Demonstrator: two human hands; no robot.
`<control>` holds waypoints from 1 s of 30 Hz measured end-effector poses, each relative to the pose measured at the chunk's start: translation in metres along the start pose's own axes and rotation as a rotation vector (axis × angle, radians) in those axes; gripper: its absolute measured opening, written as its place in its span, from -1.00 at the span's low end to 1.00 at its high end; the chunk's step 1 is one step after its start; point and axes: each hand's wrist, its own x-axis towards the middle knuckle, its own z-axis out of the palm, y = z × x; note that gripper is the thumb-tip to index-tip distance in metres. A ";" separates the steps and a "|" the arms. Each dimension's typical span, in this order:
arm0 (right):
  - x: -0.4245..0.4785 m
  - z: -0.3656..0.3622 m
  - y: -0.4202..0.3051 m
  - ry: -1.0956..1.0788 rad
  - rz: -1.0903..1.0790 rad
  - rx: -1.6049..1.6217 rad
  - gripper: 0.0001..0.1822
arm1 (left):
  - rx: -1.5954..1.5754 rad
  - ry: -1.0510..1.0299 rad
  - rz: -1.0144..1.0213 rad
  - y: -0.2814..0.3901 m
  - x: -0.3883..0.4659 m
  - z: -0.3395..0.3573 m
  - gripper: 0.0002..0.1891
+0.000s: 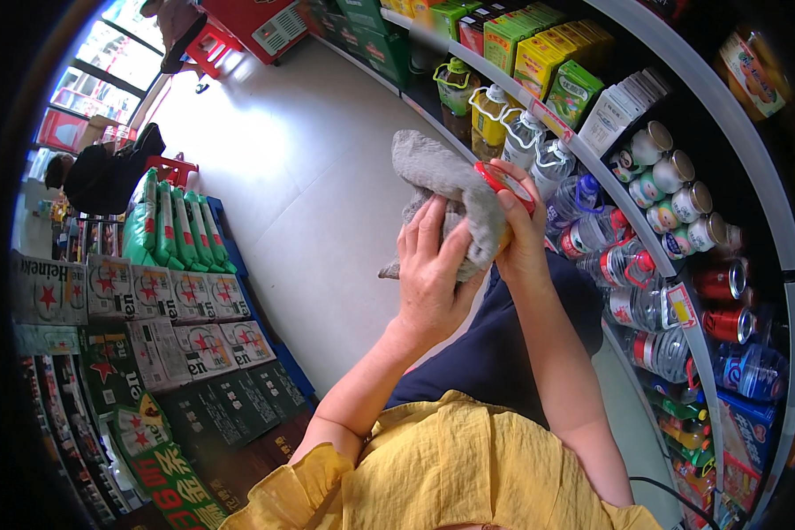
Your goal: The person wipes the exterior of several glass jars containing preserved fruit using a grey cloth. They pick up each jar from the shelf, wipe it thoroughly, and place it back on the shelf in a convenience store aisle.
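Observation:
A crumpled grey cloth (437, 173) is held by my left hand (435, 265), its fingers pressed into the folds against a jar. My right hand (525, 232) grips this jar (507, 185) near its red lid, with the thumb and fingers around the lid's edge. The cloth covers most of the jar's body; a little yellow-orange shows between the hands. Both hands are over the floor and my knees, just left of the shelves.
Curved shelves at right hold large water bottles (593, 233), drink cartons (573, 93), lidded jars (692, 202) and red cans (729, 322). At left are stacked beer cartons (195, 351) and green bags (172, 232). Red stools (213, 50) and two partly visible people are farther back.

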 end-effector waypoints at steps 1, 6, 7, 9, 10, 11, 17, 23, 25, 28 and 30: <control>0.000 -0.001 0.001 0.025 -0.015 -0.007 -0.44 | 0.030 -0.014 0.021 0.001 -0.002 0.002 -0.55; 0.004 -0.015 0.009 0.104 -0.039 -0.072 -0.50 | 0.152 -0.042 0.109 0.000 -0.011 0.006 -0.60; 0.004 -0.015 0.008 0.107 -0.046 -0.086 -0.50 | 0.178 -0.043 0.129 0.001 -0.013 0.007 -0.62; -0.001 -0.006 0.003 0.118 -0.058 -0.054 -0.48 | 0.185 -0.027 0.150 -0.002 -0.018 0.009 -0.68; -0.002 -0.008 0.004 0.109 -0.046 -0.112 -0.49 | 0.191 -0.040 0.190 -0.004 -0.020 0.008 -0.66; -0.001 -0.010 0.005 0.100 -0.034 -0.171 -0.48 | 0.197 -0.055 0.229 -0.006 -0.023 0.005 -0.64; -0.001 -0.004 0.009 0.097 -0.001 -0.071 -0.45 | 0.184 -0.041 0.261 -0.027 -0.054 0.011 -0.69; -0.004 -0.001 0.008 0.118 -0.031 -0.002 -0.41 | 0.135 -0.025 0.295 -0.049 -0.081 0.012 -0.71; -0.004 -0.001 0.005 0.086 -0.041 -0.026 -0.40 | 0.141 -0.026 0.272 -0.056 -0.087 0.011 -0.76; -0.002 -0.014 0.004 -0.009 0.045 0.064 -0.35 | 0.235 -0.136 0.081 -0.062 -0.095 0.003 -0.73; -0.002 -0.013 0.001 -0.073 0.064 0.126 -0.28 | -0.063 -0.053 -0.270 -0.069 -0.099 0.004 -0.76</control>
